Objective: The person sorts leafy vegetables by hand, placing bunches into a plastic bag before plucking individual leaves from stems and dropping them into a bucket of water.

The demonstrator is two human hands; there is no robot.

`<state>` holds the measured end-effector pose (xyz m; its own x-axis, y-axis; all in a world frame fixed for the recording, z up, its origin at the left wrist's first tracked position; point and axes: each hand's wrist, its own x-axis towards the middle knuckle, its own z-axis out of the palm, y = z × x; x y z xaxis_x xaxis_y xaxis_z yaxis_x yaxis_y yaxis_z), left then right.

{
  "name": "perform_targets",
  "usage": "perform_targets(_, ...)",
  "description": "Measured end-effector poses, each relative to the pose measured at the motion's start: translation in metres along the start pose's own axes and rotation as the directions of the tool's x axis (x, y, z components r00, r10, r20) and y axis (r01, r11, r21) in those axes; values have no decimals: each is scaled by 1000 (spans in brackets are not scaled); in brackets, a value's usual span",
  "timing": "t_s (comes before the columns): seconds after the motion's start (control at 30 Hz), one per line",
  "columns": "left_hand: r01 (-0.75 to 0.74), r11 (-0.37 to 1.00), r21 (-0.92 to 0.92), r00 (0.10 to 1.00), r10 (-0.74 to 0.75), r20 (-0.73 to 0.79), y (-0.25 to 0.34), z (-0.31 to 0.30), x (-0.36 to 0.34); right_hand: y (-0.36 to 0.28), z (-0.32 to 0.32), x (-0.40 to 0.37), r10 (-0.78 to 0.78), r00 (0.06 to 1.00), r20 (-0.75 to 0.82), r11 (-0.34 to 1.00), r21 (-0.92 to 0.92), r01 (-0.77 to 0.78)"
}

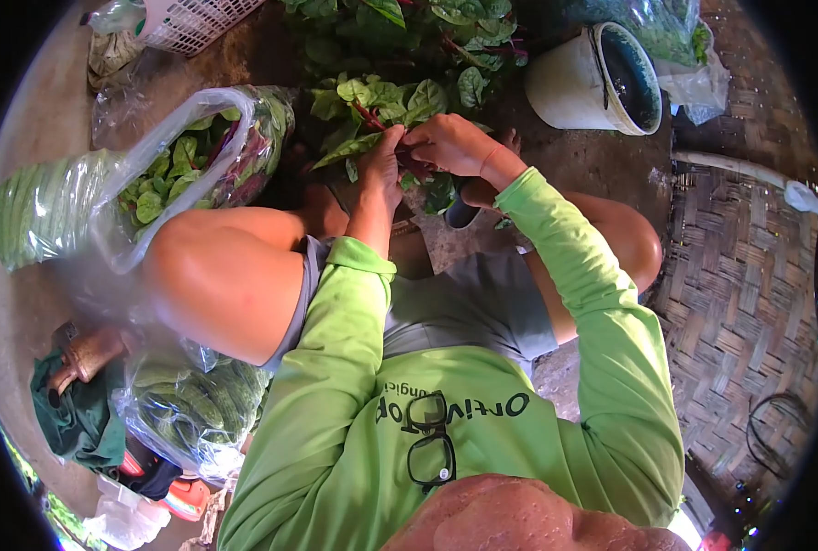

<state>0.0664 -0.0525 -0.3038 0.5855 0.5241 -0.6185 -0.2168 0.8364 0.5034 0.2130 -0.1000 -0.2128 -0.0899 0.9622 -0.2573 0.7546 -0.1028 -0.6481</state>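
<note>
My left hand (381,170) is closed around a bunch of red-stemmed leafy greens (365,115), whose leaves spread out beyond the fingers. Close beside it, my right hand (453,145) pinches at the dark red stems, its fingertips bent together. The two hands nearly meet in front of my crossed legs. Just past them lies a large heap of the same greens (345,46). To the left stands an open clear plastic bag (120,197), with loose green leaves (161,179) and reddish stems inside.
A white bucket (565,87) leans at the upper right, near plastic bags (694,87). Woven bamboo matting (749,257) covers the right side. Plastic-wrapped green vegetables (51,207) lie far left, with another filled bag (198,404) behind my left knee. A white basket (189,23) is at upper left.
</note>
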Motion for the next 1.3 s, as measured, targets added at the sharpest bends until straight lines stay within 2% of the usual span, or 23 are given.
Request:
perform_targets(0.03,-11,1000,3,999,11,-45,-1,1,0,4,0,2,-55,998,-15,998,15,55)
perform_targets(0.07,-21,1000,7,996,22,-90,-1,1,0,11,-5,2,75,997,1,991,113,-74)
perform_targets(0.13,-261,946,191,920,304,-246,-13,-10,19,-4,-41,3,327,943,70,898,288,-333)
perform_targets(0.17,-356,888,292,848,438,-298,-22,-17,28,2,-51,2,352,935,-32,866,390,-313)
perform_targets(0.2,-170,960,222,916,236,-324,6,3,-4,13,-63,3,383,914,-135,830,485,-276)
perform_targets(0.27,-357,826,437,773,524,-358,11,5,-5,47,-74,4,472,852,-226,814,482,-323)
perform_targets(0.3,-356,844,402,766,510,-391,14,6,-8,77,-67,4,392,875,-283,915,221,-338)
perform_targets(0.33,-360,858,367,756,498,-424,19,7,-8,108,-58,5,296,902,-315,942,-59,-330)
perform_targets(0.4,-484,779,399,637,626,-449,15,-4,4,172,-19,14,221,975,-2,829,-526,-189)
perform_targets(0.43,-510,739,440,588,673,-449,17,-5,4,191,-3,16,228,959,166,710,-702,-48)
perform_targets(0.5,-571,667,479,509,745,-431,20,-3,1,190,26,7,173,970,169,693,-721,2)
perform_targets(0.53,-546,707,449,553,707,-440,24,-3,-2,193,40,4,146,975,168,682,-731,24)
perform_targets(0.6,-492,783,380,647,621,-442,28,2,-6,201,74,8,236,969,-74,830,-503,-240)
perform_targets(0.63,-490,776,398,647,629,-430,27,4,-7,198,81,13,295,938,-183,871,-353,-343)
perform_targets(0.73,-512,742,432,628,667,-402,17,-3,-2,182,92,11,321,895,-309,866,-286,-410)
perform_targets(0.8,-567,712,414,600,701,-385,13,-3,3,172,87,13,367,892,-264,852,-289,-436)
perform_targets(0.83,-554,727,405,622,685,-380,12,-2,0,167,84,14,391,889,-240,844,-292,-450)
perform_targets(0.93,-499,743,446,631,664,-401,16,5,-9,163,80,16,343,905,-250,846,-337,-414)
perform_targets(1.03,-531,749,396,620,662,-421,14,2,-3,169,89,20,271,933,-239,852,-391,-348)
perform_targets(1.13,-479,776,410,657,627,-419,12,2,-9,158,84,25,312,944,-106,832,-449,-325)
perform_targets(1.17,-522,759,388,650,649,-395,9,-1,-6,155,84,25,279,954,-107,825,-482,-295)
perform_targets(1.27,-468,733,495,636,667,-387,10,1,-15,165,102,27,222,957,-188,792,-538,-289)
perform_targets(1.3,-471,731,494,632,671,-388,12,6,-20,162,101,27,249,954,-166,803,-516,-300)
